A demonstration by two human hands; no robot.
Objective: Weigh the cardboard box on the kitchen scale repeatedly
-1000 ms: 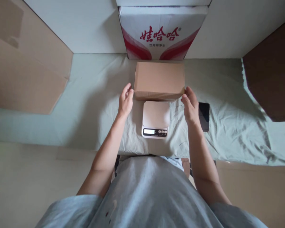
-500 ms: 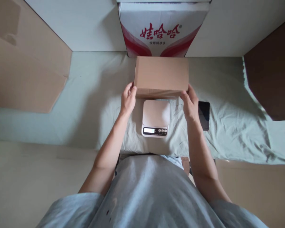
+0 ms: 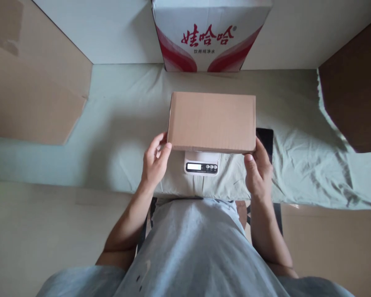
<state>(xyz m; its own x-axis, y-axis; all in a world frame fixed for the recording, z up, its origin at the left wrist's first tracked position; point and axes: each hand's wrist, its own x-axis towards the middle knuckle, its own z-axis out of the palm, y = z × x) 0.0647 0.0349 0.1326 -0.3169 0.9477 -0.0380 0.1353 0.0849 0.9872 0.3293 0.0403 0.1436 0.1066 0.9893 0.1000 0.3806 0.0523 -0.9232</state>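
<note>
We look down on a pale green cloth [image 3: 126, 107], wrinkled toward the right, covering a surface that meets a white wall [image 3: 117, 33] at the back; a pale floor [image 3: 43, 231] shows in front. We count one small brown box [image 3: 212, 121], one white kitchen scale [image 3: 201, 170] with three round buttons and a lit display [image 3: 194, 166], one dark phone [image 3: 266, 142], one red-and-white carton [image 3: 210, 41] against the wall, and two large cardboard pieces, one at the left [image 3: 34, 78] and one at the right [image 3: 355, 90].

The brown box sits between our two hands, over the scale. Our left hand [image 3: 156, 161] pinches its near left corner between thumb and fingers; our right hand [image 3: 259, 173] grips the near right corner likewise. The box hides most of the weighing plate, so we cannot tell whether they touch. The display's digits are unreadable, the phone is partly covered, and the carton's top is cut off.
</note>
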